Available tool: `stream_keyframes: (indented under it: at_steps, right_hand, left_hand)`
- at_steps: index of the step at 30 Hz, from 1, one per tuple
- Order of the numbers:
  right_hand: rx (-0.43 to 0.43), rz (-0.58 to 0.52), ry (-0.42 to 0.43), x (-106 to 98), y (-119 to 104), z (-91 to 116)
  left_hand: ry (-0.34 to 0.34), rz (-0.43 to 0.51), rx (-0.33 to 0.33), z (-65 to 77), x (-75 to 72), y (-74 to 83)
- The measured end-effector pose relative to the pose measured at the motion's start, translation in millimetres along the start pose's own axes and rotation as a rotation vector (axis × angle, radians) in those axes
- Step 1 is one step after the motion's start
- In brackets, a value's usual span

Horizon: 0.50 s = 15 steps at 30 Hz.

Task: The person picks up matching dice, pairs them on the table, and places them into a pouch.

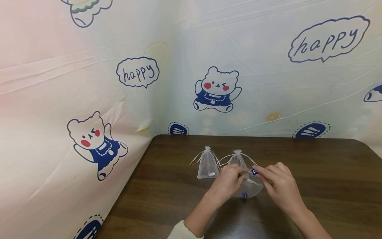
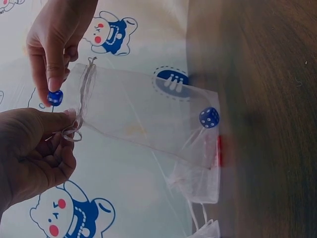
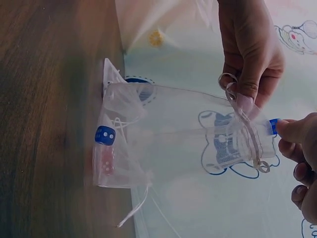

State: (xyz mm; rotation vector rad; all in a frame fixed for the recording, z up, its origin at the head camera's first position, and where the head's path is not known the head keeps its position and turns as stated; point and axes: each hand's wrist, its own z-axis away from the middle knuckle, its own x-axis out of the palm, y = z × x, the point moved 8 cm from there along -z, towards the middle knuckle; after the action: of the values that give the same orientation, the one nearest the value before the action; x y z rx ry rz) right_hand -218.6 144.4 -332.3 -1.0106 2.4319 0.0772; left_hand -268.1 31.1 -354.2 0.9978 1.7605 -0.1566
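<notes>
My left hand (image 1: 228,181) pinches the rim of a sheer white drawstring bag (image 2: 143,104), which hangs upright with its cord gathered by the fingers. A blue die (image 1: 244,195) with white pips lies in the bag's bottom corner. At the bag's mouth, my right hand (image 1: 280,186) pinches a second blue die (image 2: 55,97) between thumb and fingertip. In the right wrist view this die (image 3: 273,127) is just beside the rim, partly hidden by the thumb.
Behind stand two closed sheer bags: the left bag (image 1: 206,164) holds white dice (image 1: 212,174); the right bag (image 1: 237,159) is partly covered by my left hand. Reddish dice (image 3: 107,161) show through the mesh. All are over a dark wooden table (image 1: 337,186) against a printed cloth (image 1: 256,83).
</notes>
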Motion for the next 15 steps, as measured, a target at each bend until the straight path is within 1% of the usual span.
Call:
stream_keyframes:
  at_steps: [7,14,15]
  right_hand:
    - [0.001,0.014,0.019,-2.3,-0.4,-0.3]
    - [0.065,-0.010,0.004,-6.1,6.2,0.7]
    - [0.060,-0.007,0.016,-7.0,6.4,0.8]
  left_hand:
    - [0.017,-0.015,0.016,1.1,-2.2,0.0]
    - [0.021,-0.023,0.005,1.6,-4.1,-1.3]
    - [0.019,-0.021,0.002,1.5,-4.1,-1.6]
